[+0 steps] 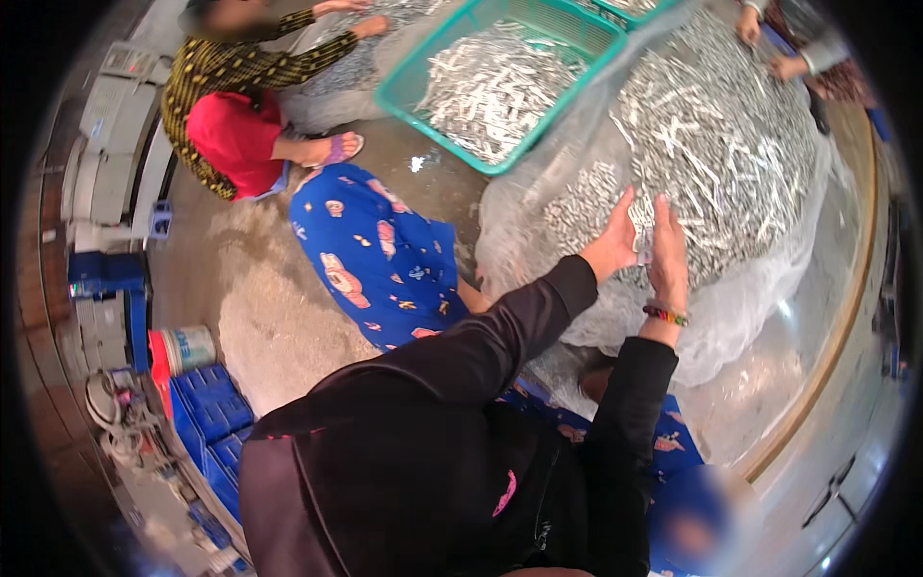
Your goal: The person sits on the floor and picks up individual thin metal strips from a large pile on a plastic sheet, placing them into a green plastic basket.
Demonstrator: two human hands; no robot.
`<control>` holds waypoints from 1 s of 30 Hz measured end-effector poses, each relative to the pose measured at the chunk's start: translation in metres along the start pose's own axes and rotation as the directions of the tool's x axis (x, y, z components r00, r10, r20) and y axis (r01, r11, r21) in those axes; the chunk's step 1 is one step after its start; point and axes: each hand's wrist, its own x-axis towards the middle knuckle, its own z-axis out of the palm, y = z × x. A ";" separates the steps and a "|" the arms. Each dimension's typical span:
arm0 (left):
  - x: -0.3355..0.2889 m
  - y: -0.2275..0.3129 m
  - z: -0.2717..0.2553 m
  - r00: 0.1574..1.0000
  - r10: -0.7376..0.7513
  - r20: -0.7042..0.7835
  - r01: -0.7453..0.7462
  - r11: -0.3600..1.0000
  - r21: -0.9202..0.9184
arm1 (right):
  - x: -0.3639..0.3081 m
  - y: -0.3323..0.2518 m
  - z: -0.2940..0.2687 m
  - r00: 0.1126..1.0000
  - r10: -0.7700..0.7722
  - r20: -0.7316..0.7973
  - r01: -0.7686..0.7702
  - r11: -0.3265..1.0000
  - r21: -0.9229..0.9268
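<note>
A wide heap of small silvery fish [711, 144] lies on a pale net sheet [524, 207] in front of me, to the right. Over its near edge, my left hand [613, 238] and my right hand [669, 252] face each other, palms inward and fingers straight. A small bunch of fish [642, 219] shows between them, pressed from both sides. The fingertips point away from me, and the palms themselves are mostly hidden. A beaded bracelet [665, 315] circles my right wrist.
A green plastic basket [553, 120] with fish stands beyond the heap. A co-worker in a patterned top [192, 91] squats at the far left; another person's hands [769, 48] reach into the heap from the far right. Blue crates [207, 409] and a white bucket [189, 348] stand at left.
</note>
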 end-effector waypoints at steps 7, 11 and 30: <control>-0.024 0.138 0.087 0.880 0.347 0.323 -0.191 0.883 -0.429 | -0.024 -0.095 -0.047 0.926 -0.343 -0.155 0.324 0.936 -0.135; -0.027 0.185 0.063 0.927 0.373 0.046 -0.340 0.884 -0.321 | 0.026 -0.050 -0.133 0.943 -0.070 -0.326 0.146 0.966 0.215; 0.217 0.072 -0.024 0.581 0.737 0.345 0.151 -0.515 0.844 | 0.165 0.135 -0.221 0.453 -0.068 -0.889 -0.557 0.757 -0.342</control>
